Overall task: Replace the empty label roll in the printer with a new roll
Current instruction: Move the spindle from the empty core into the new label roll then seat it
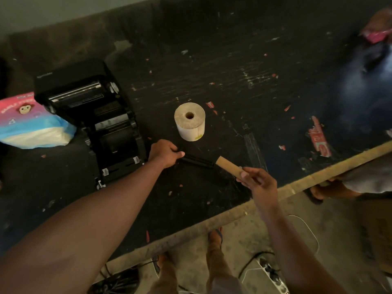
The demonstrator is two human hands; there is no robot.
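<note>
Gripping the black spindle (197,161) in our left hand (164,152), we should pull the empty core (230,166), pinched in our right hand (257,181), straight off.

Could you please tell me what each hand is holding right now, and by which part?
Left hand: one end of the black spindle rod. Right hand: near end of the brown cardboard core tube, still partly sleeved on it.

The label printer (91,122) at nine o'clock is glossy black plastic with a bright metal bar under its open lid. The new label roll (189,120) at centre is matt, pale paper. The empty core (230,166) looks like smooth brown cardboard; the spindle (197,161) is matt black. The tabletop (233,71) is dark, scuffed and rough, edged with bare wood. At nine o'clock lies a shiny plastic packet (31,122).
</note>
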